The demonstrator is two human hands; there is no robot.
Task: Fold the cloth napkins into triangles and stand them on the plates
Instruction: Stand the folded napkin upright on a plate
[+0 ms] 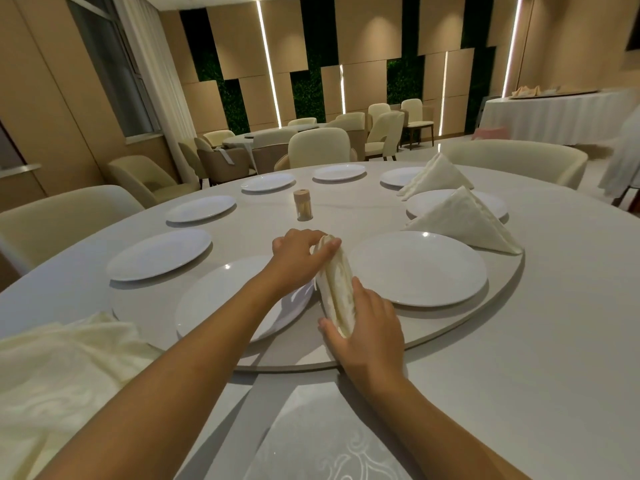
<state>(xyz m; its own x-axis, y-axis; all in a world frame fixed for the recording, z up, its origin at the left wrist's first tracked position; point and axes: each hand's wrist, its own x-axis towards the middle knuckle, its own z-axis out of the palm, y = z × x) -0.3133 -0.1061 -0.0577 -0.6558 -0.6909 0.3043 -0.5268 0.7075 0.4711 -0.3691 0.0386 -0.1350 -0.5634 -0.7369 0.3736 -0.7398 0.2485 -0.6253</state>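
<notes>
Item: folded napkin (336,285), cream cloth, in work. Held upright on edge between the near plate (221,299) and the next plate (419,268), at the rim of the turntable (467,317) on the round surface (554,358).

Grip: left hand (298,252) pinches the far top corner, thumb and fingers closed on the cloth; right hand (367,320) holds the near end, fingers curled round its lower edge.

Handling, as judged: light, soft, no stiffness of its own; layers likely to slide apart or slump if one end is let go. Not fragile. Best taken at the two ends of the folded ridge, as now, keeping the layers pressed together; the base should be spread before release so it stands.

Done: two standing napkins (464,220), (438,174) on plates to the right.

Stock: loose napkins (62,368) at left; one flat napkin (329,441) nearest the person.

Also present: toothpick holder (303,205); further bare plates (159,252) round the left side.
</notes>
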